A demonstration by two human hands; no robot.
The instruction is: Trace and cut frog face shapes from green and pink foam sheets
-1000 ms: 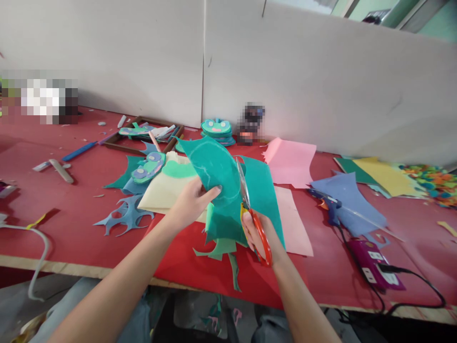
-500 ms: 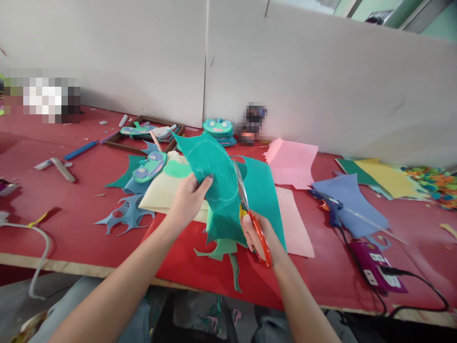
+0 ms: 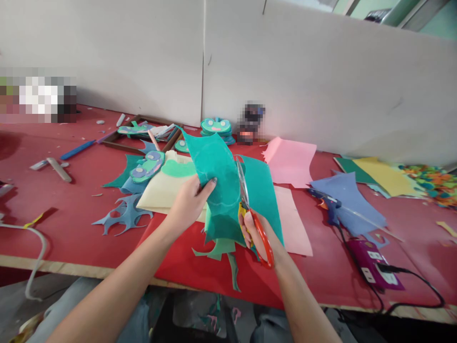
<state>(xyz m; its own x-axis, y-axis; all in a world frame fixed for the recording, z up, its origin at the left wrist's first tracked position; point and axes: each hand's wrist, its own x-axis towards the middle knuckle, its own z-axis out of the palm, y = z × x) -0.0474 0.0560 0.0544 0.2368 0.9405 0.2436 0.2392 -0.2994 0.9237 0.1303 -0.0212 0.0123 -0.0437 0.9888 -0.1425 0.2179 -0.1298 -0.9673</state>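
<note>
My left hand pinches a teal felt sheet at its left side, thumb on top; a pale curved outline is drawn on the sheet. Scissors with red and yellow handles are in my right hand, fingers through the loops. Their blades point up and away along the right edge of the held sheet. Beneath lies a larger teal felt sheet, partly covered. Green felt offcuts lie below my hands, and a cream sheet with a light-green shape sits to the left.
Pink felt lies behind on the red table. On the right are a glue gun on blue felt and a purple power strip with cables. Frog-like felt faces are stacked at the back, beside a brown frame.
The held teal sheet has turned slightly and shifted a little right. The scissors stay at its right edge, their blades appearing closer together. The camera view has moved slightly.
</note>
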